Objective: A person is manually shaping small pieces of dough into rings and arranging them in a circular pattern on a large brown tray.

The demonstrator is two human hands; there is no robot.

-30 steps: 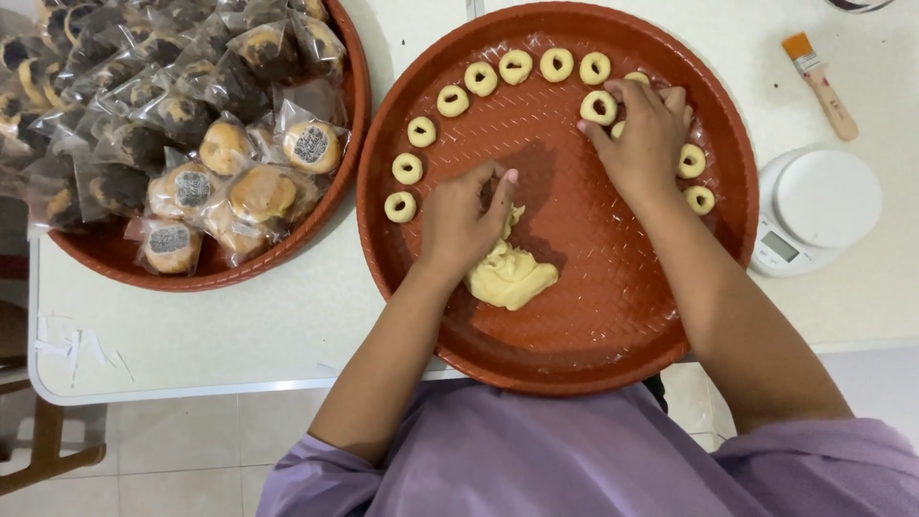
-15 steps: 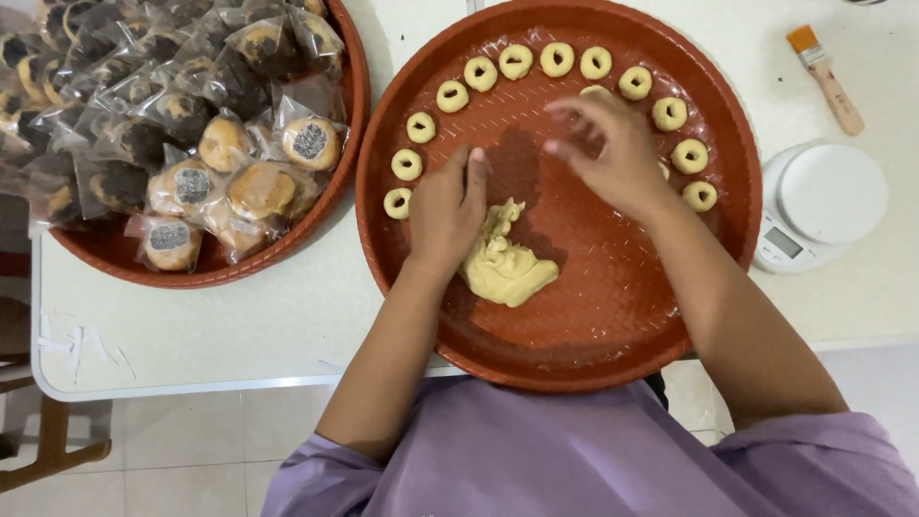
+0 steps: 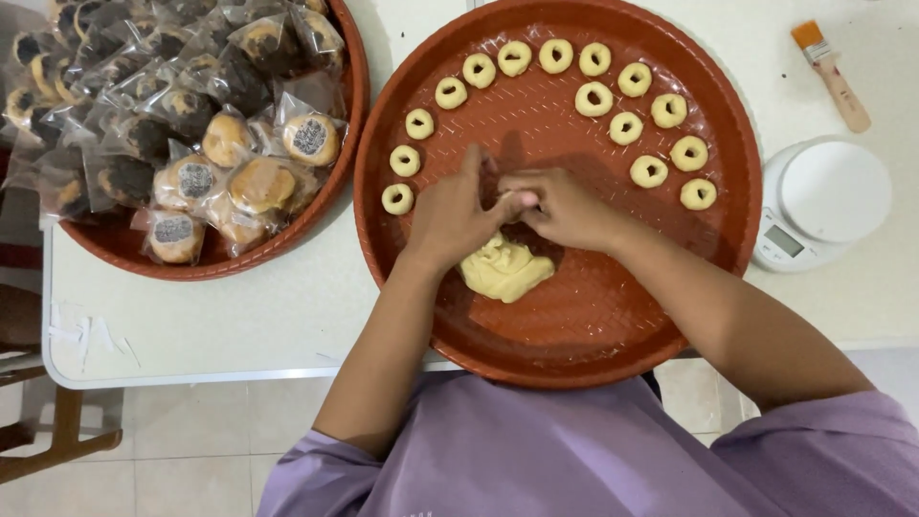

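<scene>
Small pale-yellow piece of dough (image 3: 520, 198): pinched between the fingertips of my left hand (image 3: 450, 215) and my right hand (image 3: 565, 206), both closed narrowly on it, above the middle of the round reddish-brown plastic tray (image 3: 708, 287).

Soft pale-yellow dough lump (image 3: 504, 270): lies on the tray just below my hands, nearer my body.

Small ring-shaped dough pieces (image 3: 593, 99): 14, laid in an arc along the tray's far side, from the left rim round to the right, 2 rows deep on the right.

Second round reddish-brown tray (image 3: 124, 251): to my left, heaped with round pastries in clear plastic wrappers (image 3: 235, 182), some pale, some dark.

White round kitchen scale (image 3: 823, 201): right of the tray, just beside its rim.

Wooden-handled pastry brush with orange bristles (image 3: 831, 75): beyond the scale.

White table (image 3: 220, 316): carries all; tiled floor shows below its edge.
</scene>
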